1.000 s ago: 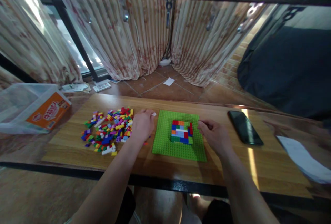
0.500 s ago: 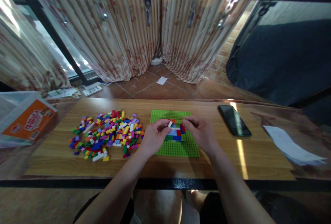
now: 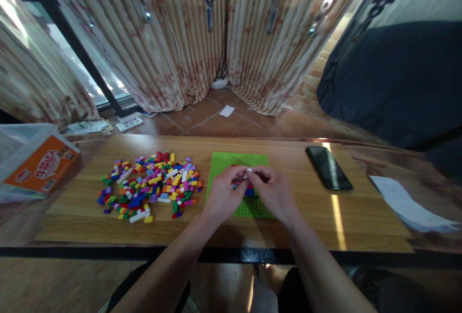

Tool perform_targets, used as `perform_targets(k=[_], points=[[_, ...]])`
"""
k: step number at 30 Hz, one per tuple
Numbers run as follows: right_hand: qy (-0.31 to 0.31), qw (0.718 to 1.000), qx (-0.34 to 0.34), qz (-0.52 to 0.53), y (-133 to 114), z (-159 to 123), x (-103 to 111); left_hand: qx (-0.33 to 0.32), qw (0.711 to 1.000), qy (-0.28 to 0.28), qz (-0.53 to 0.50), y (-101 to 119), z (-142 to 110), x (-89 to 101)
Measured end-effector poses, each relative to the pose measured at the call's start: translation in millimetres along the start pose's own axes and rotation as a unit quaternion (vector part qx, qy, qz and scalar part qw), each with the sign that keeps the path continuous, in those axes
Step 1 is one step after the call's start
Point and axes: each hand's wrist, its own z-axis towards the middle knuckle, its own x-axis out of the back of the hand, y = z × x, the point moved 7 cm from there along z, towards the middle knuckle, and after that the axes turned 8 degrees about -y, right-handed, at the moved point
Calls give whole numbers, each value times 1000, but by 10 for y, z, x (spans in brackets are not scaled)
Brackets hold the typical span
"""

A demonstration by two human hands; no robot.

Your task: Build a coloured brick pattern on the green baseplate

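Observation:
Over the green baseplate (image 3: 221, 161), my left hand (image 3: 227, 190) and my right hand (image 3: 274, 190) meet fingertip to fingertip. Between them is a small white toy brick (image 3: 248, 172), pinched by the left fingers and touched by the right ones. Both hands have their fingers closed. Whether the right fingers hold anything else is hidden. Below the fingers, a patch of blue and red bricks (image 3: 250, 191) sits on the baseplate, mostly covered by my hands.
A spread of loose coloured bricks (image 3: 155, 183) lies on the wooden board (image 3: 115, 233) to the left. On the right are a black phone (image 3: 329, 168) and white paper (image 3: 407, 204). A clear plastic box (image 3: 21, 135) with an orange label stands at far left.
My left hand has carried the white brick to the right, and my right hand has shifted left, so the fingertips now meet. More of the built bricks is covered.

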Motion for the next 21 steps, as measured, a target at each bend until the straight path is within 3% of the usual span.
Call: perform_targets(k=[5,8,15,21], points=[[55,998,-37,-22,202,62,298,26,999,20,38,-19,0,59],[53,996,-54,-36,305,83,373,54,998,16,15,-85,1,54],[25,985,-60,-161,181,69,232,76,994,-51,-59,-152,4,-101],[22,972,-49,-229,160,99,172,70,992,-105,-31,-159,34,-161]])
